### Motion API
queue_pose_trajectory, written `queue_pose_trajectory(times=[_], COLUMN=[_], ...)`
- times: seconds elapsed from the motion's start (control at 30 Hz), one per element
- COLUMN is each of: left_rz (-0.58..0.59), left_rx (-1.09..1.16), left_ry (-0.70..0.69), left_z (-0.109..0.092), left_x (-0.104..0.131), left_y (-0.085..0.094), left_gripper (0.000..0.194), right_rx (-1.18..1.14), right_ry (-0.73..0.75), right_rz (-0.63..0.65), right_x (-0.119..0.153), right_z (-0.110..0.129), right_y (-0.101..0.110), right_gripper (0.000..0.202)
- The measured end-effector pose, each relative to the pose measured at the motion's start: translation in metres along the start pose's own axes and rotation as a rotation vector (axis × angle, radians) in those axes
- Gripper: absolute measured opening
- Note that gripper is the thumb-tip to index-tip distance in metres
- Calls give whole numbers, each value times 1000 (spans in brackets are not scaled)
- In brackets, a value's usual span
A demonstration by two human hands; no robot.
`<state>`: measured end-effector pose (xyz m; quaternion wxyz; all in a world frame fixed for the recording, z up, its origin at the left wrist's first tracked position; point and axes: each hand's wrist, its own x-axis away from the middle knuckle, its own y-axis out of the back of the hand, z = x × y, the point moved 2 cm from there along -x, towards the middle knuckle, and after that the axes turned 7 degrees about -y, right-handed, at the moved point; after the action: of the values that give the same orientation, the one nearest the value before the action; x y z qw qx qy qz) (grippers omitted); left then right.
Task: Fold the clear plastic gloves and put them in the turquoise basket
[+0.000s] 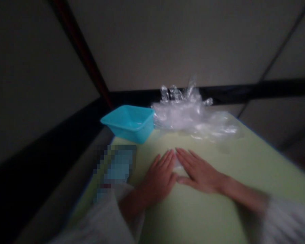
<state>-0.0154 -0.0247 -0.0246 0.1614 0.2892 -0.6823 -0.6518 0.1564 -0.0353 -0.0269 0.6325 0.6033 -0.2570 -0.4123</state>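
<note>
Both hands lie flat on a pale yellow-green table (200, 217), palms down, fingertips angled toward each other. My left hand (160, 179) has its fingers stretched out and pressing on the surface. Opposite it, my right hand (199, 171) is also flat, with its thumb apart and almost touching the left thumb. A small, whitish, thin piece (177, 160) shows between the fingers and partly under them; it looks like clear plastic, but its kind is too blurred to tell. Neither hand grips anything.
A turquoise plastic basin (144, 130) stands at the table's far left. Beside it lies a crumpled heap of clear plastic (183, 115), some pieces glove-shaped. Left of my left hand is a pixelated flat object (119, 164). A wall (167, 44) rises behind the table.
</note>
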Motion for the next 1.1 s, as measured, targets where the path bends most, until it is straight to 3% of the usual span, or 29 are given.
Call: queue_pose_trajectory(times=[0.33, 0.47, 0.53, 0.7, 0.8, 0.93, 1.1], left_rz=[6, -3, -23, 15, 41, 38, -26], left_rx=[8, 38, 61, 88, 84, 98, 240], left_ry=[-17, -2, 2, -48, -53, -47, -12], left_z=[5, 10, 11, 8, 7, 9, 11], left_x=[3, 5, 6, 8, 7, 7, 6], left_y=[-2, -6, -5, 0, 0, -2, -3], left_gripper=[56, 65, 69, 62, 58, 60, 67], right_rx=[-39, -123, -170, -52, 69, 186, 129], right_ry=[2, 13, 29, 167, 252, 312, 322], right_rz=[-1, -29, -83, -263, -332, -303, -282], right_x=[-1, 1, 3, 4, 2, -2, -3], right_z=[0, -8, -14, -21, -18, -14, -12], right_y=[0, 4, 10, 23, 23, 15, 13], right_gripper=[80, 80, 73, 24, 19, 15, 14])
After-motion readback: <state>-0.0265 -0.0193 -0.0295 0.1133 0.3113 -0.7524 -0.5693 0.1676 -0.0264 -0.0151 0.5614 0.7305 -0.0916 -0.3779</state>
